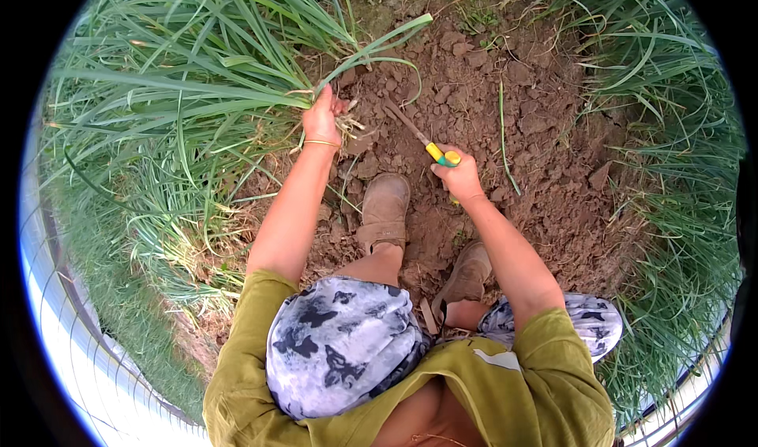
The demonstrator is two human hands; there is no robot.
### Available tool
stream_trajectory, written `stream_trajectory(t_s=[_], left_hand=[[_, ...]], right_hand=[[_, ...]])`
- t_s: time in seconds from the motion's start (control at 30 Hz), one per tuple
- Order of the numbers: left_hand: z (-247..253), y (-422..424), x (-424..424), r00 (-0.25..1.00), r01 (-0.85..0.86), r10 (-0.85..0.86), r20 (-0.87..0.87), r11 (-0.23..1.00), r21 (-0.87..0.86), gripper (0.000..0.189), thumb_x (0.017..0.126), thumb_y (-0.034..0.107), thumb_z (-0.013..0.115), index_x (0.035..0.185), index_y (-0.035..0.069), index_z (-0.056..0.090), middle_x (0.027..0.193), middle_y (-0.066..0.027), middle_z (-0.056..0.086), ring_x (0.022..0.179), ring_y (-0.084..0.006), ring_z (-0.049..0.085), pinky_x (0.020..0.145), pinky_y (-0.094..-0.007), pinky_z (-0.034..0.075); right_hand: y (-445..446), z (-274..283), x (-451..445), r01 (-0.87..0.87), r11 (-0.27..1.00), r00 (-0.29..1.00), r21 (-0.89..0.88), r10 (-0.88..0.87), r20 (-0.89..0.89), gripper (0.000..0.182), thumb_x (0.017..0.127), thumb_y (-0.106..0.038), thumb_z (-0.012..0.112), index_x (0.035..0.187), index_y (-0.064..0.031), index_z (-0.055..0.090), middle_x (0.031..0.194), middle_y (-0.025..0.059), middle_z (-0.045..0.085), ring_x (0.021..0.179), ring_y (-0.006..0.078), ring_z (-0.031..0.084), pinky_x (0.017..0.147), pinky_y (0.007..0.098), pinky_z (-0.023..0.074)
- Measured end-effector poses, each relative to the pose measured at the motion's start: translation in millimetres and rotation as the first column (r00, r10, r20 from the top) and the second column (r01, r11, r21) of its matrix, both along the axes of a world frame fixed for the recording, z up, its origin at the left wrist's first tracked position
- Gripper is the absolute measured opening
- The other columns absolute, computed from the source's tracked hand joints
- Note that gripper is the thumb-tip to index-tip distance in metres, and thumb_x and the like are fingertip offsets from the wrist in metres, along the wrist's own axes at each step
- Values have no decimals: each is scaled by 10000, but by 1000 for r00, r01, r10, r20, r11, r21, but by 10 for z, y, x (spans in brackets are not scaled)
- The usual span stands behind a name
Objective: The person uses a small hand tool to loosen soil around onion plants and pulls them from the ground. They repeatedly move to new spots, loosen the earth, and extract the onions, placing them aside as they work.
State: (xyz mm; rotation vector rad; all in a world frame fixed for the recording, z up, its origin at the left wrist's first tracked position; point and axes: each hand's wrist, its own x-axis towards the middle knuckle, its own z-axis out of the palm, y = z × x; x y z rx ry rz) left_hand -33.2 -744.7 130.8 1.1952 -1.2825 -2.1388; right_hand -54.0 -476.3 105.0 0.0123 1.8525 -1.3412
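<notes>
My left hand (322,115) grips a bunch of long green leafy plants (254,91), likely Chinese chives or leeks, near the base. Pale cut-looking stem ends and roots (350,124) stick out past the fingers, just above the soil. In my right hand (461,174) is a hand tool with a yellow and green handle (439,154) and a narrow, rusty metal shaft (408,120). Its tip points up and left, close to the brown soil, a short way right of the bunch. Whether that tip touches the ground I cannot tell.
Dense rows of the same plants stand on the left (177,133) and right (663,168). Between them lies cloddy brown soil (539,121), with one loose green leaf (503,139) on it. My brown shoes (386,210) rest on this strip. Greenhouse framing curves along the lower left rim.
</notes>
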Motion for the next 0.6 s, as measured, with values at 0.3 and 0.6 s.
stream_trajectory(t_s=[0.3, 0.6], left_hand=[[-41, -98, -555, 982, 148, -136, 130, 984, -95, 263, 737, 97, 698, 992, 67, 639, 931, -41, 616, 981, -158, 533, 882, -304, 391], [-431, -216, -603, 989, 1, -6, 150, 1000, 29, 174, 787, 166, 689, 708, 82, 559, 652, 14, 491, 578, -121, 424, 714, -320, 404]], right_hand=[[335, 1187, -266, -114, 991, 968, 66, 126, -217, 405, 721, -17, 631, 1119, 11, 557, 749, 56, 598, 637, 145, 569, 608, 292, 477], [-193, -26, -68, -55, 981, 931, 184, 117, -346, 396, 732, -83, 605, 1127, -87, 570, 960, 209, 626, 890, 342, 611, 781, 381, 478]])
